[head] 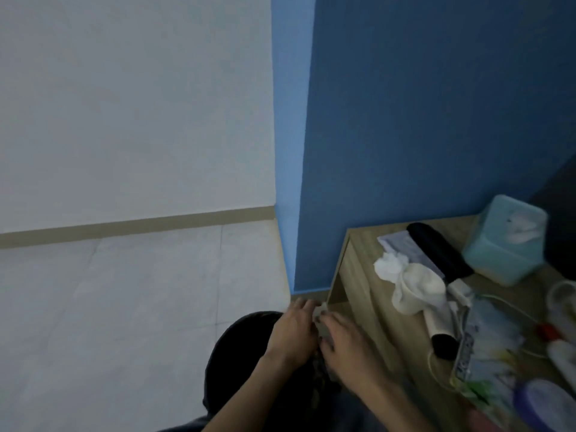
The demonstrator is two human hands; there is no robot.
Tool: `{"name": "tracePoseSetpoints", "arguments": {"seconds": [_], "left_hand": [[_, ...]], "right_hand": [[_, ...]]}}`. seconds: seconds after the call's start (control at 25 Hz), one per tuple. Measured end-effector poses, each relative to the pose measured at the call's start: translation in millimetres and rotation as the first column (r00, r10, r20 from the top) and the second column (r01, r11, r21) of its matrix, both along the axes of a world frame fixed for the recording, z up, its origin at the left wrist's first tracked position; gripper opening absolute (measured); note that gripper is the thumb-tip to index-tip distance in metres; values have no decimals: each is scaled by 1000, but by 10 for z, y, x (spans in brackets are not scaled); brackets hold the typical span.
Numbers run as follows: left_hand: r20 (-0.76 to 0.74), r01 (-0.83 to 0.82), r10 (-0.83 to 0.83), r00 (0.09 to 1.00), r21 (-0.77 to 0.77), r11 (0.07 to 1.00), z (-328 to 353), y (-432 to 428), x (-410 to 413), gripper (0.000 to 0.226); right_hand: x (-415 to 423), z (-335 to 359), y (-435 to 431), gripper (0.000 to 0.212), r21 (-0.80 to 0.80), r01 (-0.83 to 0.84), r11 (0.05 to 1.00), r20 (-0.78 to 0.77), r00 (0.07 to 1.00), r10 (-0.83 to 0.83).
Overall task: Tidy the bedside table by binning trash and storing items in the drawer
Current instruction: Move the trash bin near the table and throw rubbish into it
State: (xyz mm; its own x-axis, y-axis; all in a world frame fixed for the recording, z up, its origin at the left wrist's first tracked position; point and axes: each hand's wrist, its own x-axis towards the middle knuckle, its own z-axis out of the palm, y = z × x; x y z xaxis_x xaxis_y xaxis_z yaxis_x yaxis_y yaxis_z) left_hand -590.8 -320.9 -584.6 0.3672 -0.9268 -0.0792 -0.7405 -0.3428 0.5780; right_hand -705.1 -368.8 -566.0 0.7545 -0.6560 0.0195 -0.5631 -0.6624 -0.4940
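The white wall (134, 104) fills the upper left, and the blue wall (420, 120) fills the upper right. A pale tiled floor (124, 307) lies below the white wall. The wooden desk (364, 254) stands against the blue wall at the right edge and carries clutter. A dark round bin (237, 353) sits on the floor at lower centre, just beside the desk's near left corner. A teal tissue box (505, 241) stands at the back of the desk with a white tissue showing at its top. A black cylinder (436, 251) lies tilted just left of the box. The left grip (293, 332) and the right grip (346, 347) meet above the bin's right side, close to each other. A white cup (417, 291) stands in front of the cylinder, with a crumpled tissue (389, 265) touching it on the left. The task's thing, a small pale scrap (321, 313), is held between both grips over the bin, and each grip pinches it with curled fingers. Blur hides the exact finger placement.
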Motion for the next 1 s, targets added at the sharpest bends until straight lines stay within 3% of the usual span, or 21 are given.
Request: {"name": "tracePoseSetpoints", "arguments": {"seconds": [0.08, 0.24, 0.44, 0.68, 0.88, 1.0], "left_hand": [[-16, 19, -20, 1000, -85, 996, 237, -367, -142, 51], [1, 131, -132, 991, -139, 982, 442, -1055, -420, 64], [61, 249, -250, 966, 13, 968, 108, -1794, -479, 71], [185, 413, -462, 868, 247, 876, -331, -2167, -521, 58], [175, 226, -242, 954, 111, 968, -246, -2046, -604, 31], [13, 98, -98, 995, -22, 995, -43, -1802, -493, 24]], "right_hand": [[-294, 244, -297, 35, -124, 174, 977, 202, 968, -147], [-809, 419, -879, 41, -226, 425, 877, 334, 879, -341], [-967, 223, -1213, 89, -132, 469, 873, 177, 878, -445], [-970, 71, -1437, 83, 23, 486, 874, 128, 865, -484], [-933, 89, -1436, 73, 48, 471, 881, 130, 871, -473], [-871, 184, -1377, 75, 22, 438, 899, 166, 885, -436]]}}
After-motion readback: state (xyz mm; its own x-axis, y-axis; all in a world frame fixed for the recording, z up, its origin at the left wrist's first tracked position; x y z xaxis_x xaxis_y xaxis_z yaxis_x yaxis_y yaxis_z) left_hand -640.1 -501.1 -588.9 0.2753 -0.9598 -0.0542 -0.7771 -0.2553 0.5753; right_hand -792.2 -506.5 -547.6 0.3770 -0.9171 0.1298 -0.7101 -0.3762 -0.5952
